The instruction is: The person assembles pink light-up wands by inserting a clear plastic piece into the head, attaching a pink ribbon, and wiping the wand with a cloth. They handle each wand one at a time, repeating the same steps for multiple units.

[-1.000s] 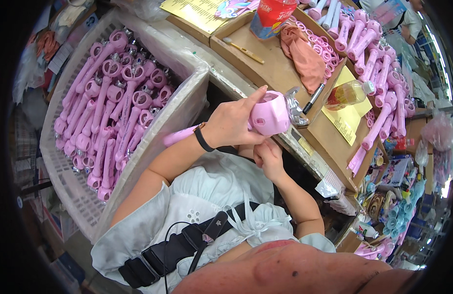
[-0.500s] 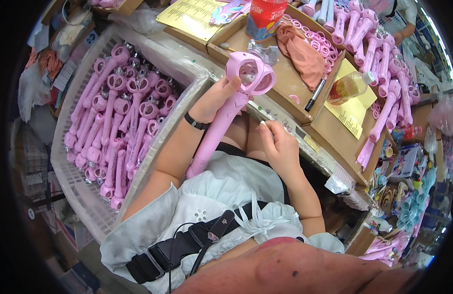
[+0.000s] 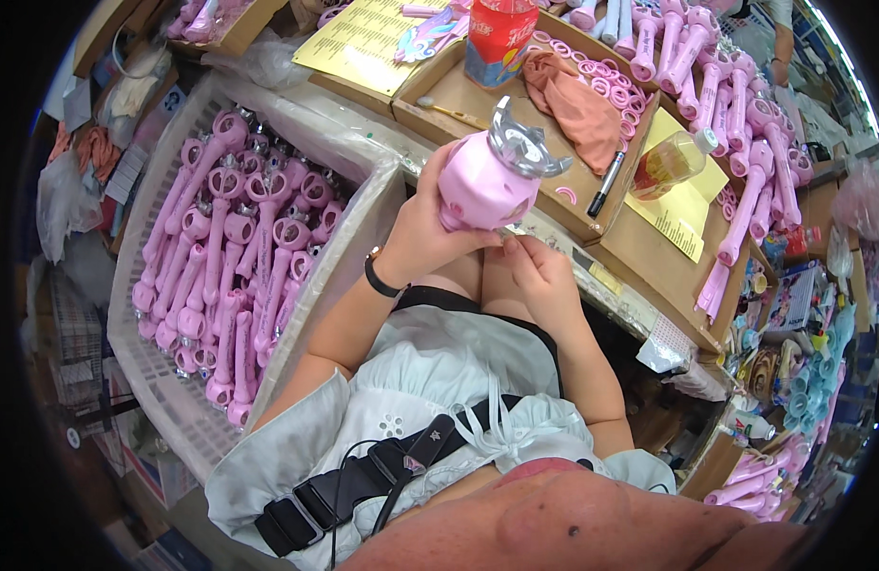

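Observation:
My left hand (image 3: 422,233) is closed round a pink plastic toy wand (image 3: 485,188), just below its rounded head. A silver crown-shaped piece (image 3: 527,145) tops the head, which is tipped to the right and away from me. The wand's handle is hidden from view behind the head and hand. My right hand (image 3: 546,278) is closed in a pinch at the lower edge of the head, its fingertips close to my left thumb. Whatever lies between those fingertips is too small to make out.
On my left stands a lined white crate (image 3: 359,224) holding many pink wands (image 3: 228,257). Across the bench, a cardboard tray (image 3: 459,127) bears a red-labelled bottle (image 3: 499,43), an orange cloth (image 3: 573,105), a black marker (image 3: 606,186) and pink rings (image 3: 622,93). A half-full bottle (image 3: 670,167) leans nearby.
My left hand has turned the wand, so its head shows a closed side instead of the round openings and the handle drops from view. My right hand has come up to the head.

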Tool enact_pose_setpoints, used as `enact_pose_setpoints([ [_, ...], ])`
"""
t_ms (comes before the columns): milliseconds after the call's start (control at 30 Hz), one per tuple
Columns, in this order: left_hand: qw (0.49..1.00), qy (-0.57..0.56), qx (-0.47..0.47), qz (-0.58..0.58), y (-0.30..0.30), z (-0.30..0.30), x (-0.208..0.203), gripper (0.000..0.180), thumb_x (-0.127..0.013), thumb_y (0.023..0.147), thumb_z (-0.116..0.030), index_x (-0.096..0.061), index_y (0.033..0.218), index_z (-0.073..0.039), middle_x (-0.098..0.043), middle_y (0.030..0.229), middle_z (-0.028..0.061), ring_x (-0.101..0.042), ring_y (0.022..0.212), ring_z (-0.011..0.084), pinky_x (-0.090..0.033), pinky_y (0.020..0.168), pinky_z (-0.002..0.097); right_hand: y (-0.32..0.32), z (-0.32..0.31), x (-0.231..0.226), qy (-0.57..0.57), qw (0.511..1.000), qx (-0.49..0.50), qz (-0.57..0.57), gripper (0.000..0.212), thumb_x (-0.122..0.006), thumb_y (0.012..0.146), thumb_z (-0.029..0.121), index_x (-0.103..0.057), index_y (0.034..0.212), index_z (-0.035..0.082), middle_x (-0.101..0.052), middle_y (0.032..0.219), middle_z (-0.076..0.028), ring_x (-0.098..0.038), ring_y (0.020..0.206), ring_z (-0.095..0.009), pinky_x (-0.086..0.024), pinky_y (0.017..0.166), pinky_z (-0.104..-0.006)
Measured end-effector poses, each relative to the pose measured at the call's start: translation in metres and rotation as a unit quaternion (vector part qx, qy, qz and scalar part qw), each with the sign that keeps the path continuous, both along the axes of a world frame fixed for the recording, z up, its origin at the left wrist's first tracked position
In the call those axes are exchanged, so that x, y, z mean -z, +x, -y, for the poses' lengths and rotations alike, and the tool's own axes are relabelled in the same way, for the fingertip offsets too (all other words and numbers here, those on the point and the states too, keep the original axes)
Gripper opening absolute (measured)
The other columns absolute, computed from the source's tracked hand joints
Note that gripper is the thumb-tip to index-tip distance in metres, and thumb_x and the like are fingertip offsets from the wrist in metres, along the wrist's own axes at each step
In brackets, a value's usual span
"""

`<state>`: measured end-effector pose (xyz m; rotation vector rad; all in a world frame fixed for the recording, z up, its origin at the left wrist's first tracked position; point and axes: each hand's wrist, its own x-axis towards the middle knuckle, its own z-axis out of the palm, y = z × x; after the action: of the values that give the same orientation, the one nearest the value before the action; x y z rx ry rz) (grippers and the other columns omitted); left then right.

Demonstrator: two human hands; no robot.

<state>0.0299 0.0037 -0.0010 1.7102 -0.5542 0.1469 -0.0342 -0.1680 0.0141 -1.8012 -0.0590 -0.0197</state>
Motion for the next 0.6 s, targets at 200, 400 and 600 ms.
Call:
enact_pose_setpoints([
  [200,0.995,-0.019,0.015,0.095,-0.007,0.001,0.005,0.112,-0.089,0.054,-0.032,-0.022,0.14,-0.005,-0.054,0.121,0.0175,-0.057,0.109,0.0275,-0.047,0.089,0.0362,0.006,0.03,0.018,0.556,0.696,-0.236,-0.388,0.03,-0.04,0.098,0.026,-0.054,0.087,0.002,-0.028,0.046,0.007,-0.021,0.035,-0.004,-0.02,0.033,-0.0191],
  [400,0.992,0.043,-0.021,0.115,-0.014,-0.001,0.002,0.111,-0.089,0.053,-0.035,-0.024,0.139,-0.006,-0.058,0.116,0.0173,-0.06,0.104,0.0303,-0.05,0.084,0.0364,0.0,0.024,0.018,0.382,0.861,-0.125,-0.313,0.027,-0.045,0.097,0.021,-0.059,0.088,0.0,-0.039,0.048,0.006,-0.029,0.038,-0.004,-0.022,0.036,-0.0197],
  [600,0.992,0.043,-0.054,0.106,-0.016,0.002,0.001,0.111,-0.089,0.051,-0.035,-0.025,0.138,-0.006,-0.056,0.119,0.0177,-0.059,0.105,0.0311,-0.05,0.084,0.0368,-0.017,0.002,0.003,-0.024,1.0,-0.011,-0.015,0.026,-0.05,0.094,0.022,-0.064,0.096,0.001,-0.061,0.065,0.0,-0.053,0.052,-0.01,-0.043,0.051,-0.0243],
])
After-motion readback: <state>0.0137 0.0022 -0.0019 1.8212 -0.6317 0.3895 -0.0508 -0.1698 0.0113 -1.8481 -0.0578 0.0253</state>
